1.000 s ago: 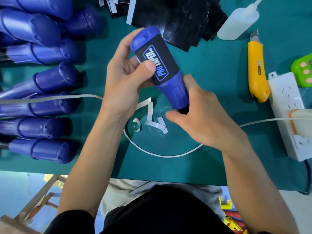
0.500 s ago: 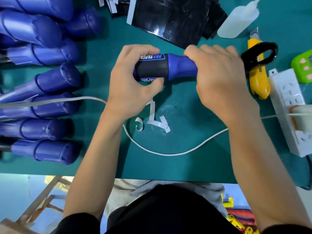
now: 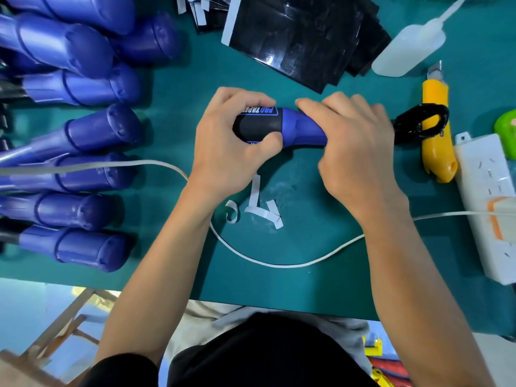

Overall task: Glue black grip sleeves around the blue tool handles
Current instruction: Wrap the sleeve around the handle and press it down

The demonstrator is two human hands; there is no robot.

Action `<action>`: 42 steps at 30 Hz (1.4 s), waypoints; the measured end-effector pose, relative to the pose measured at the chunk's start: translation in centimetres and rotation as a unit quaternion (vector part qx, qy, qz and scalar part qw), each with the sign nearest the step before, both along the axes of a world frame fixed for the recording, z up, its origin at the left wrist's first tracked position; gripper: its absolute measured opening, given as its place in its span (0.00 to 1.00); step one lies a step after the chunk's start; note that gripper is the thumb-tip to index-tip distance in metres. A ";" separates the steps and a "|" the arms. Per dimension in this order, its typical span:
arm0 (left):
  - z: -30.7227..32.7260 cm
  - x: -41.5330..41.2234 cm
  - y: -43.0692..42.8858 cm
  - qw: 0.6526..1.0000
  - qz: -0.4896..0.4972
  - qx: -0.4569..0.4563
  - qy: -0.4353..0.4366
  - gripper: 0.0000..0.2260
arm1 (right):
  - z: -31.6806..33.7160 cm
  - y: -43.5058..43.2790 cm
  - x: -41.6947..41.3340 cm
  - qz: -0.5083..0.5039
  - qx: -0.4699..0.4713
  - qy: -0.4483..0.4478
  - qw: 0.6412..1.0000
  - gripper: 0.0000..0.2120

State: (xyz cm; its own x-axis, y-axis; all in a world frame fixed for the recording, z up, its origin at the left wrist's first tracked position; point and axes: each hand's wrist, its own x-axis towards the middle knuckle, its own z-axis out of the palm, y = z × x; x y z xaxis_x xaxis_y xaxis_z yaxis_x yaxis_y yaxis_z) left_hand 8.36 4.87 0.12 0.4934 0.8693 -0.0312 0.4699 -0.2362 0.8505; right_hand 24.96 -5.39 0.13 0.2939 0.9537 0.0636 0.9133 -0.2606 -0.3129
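Both hands on one blue tool handle (image 3: 303,129), lying crosswise btwn them, roughly level. Can't tell if it touches the green mat (image 3: 279,286) or sits just above it; shadow beneath.

L hand (image 3: 231,152): wrapped round the end carrying the black grip sleeve (image 3: 258,127). Fingers curl over the far side, thumb presses the sleeve's near side. Sleeve sits round the handle; blue/white lettering shows at the fingertips, partly covered.

R hand (image 3: 354,146): fingers curled over the bare blue part, just beside L hand, knuckles up. Thumb hidden.

Out past R hand: black loop (image 3: 421,122) in line w/ the handle, overlapping a yellow utility knife (image 3: 437,160). Beyond that, white power strip (image 3: 485,196) w/ a plug in it.

Far side of the hands: stack of glossy black sheets (image 3: 301,40), white edge on one side. White squeeze bottle (image 3: 410,51) on its side, far-right of R hand.

Outboard of L hand, well apart: row of bare blue handles (image 3: 83,129), butt ends toward the hands.

Near side of the hands: curled white paper strips (image 3: 262,208) on the mat, close under L thumb. White cable (image 3: 279,263) runs under both forearms.
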 end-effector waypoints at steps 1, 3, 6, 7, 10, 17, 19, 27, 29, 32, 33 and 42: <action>-0.1 0.1 0.0 1.000 0.006 -0.007 -0.004 0.16 | -0.1 0.0 0.0 0.000 0.003 -0.002 1.000 0.28; -0.2 0.2 0.0 0.999 0.020 -0.024 -0.016 0.15 | -0.3 -0.1 -0.1 0.002 0.006 -0.005 1.000 0.27; -0.3 0.6 0.1 0.999 0.035 -0.030 -0.028 0.16 | -0.4 -0.1 0.0 0.000 0.005 -0.005 1.000 0.27; -0.4 0.7 0.1 0.998 0.038 -0.030 -0.028 0.16 | -0.4 -0.1 0.0 0.000 0.003 -0.004 1.000 0.28; -0.4 0.7 0.1 0.999 0.039 -0.021 -0.028 0.16 | -0.3 -0.1 0.1 -0.001 0.002 -0.005 1.000 0.28; -0.4 0.3 0.2 1.000 0.019 -0.018 -0.009 0.13 | -0.2 -0.1 -0.1 -0.008 0.004 -0.003 1.000 0.25; -0.4 0.4 0.3 0.999 0.029 -0.027 -0.014 0.11 | -0.2 -0.1 -0.2 -0.009 0.009 -0.004 1.000 0.24; -0.2 0.9 0.1 0.998 0.054 -0.022 -0.029 0.11 | -0.2 -0.3 -0.1 -0.005 0.017 -0.003 1.000 0.25; -0.2 0.8 0.1 0.998 0.050 -0.012 -0.026 0.12 | -0.1 -0.3 0.0 -0.006 0.014 -0.001 1.000 0.25; -0.4 0.6 0.2 0.999 0.029 0.001 -0.017 0.13 | 0.0 -0.2 -0.1 -0.009 0.011 0.005 1.000 0.24; -0.4 0.4 0.4 1.000 0.018 0.007 -0.013 0.13 | 0.0 -0.2 -0.1 -0.010 0.007 0.005 1.000 0.24; -0.3 -0.2 0.4 0.998 -0.057 0.012 -0.003 0.20 | 0.2 -0.3 0.2 -0.009 -0.010 0.015 1.000 0.23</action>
State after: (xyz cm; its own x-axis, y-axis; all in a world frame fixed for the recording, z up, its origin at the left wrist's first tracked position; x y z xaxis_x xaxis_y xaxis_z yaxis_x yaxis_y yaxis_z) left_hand 8.16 5.27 -0.15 0.5891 0.8080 -0.0083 0.4335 -0.3074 0.8471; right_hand 25.12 -5.70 0.31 0.3116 0.9495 0.0362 0.8987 -0.2822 -0.3357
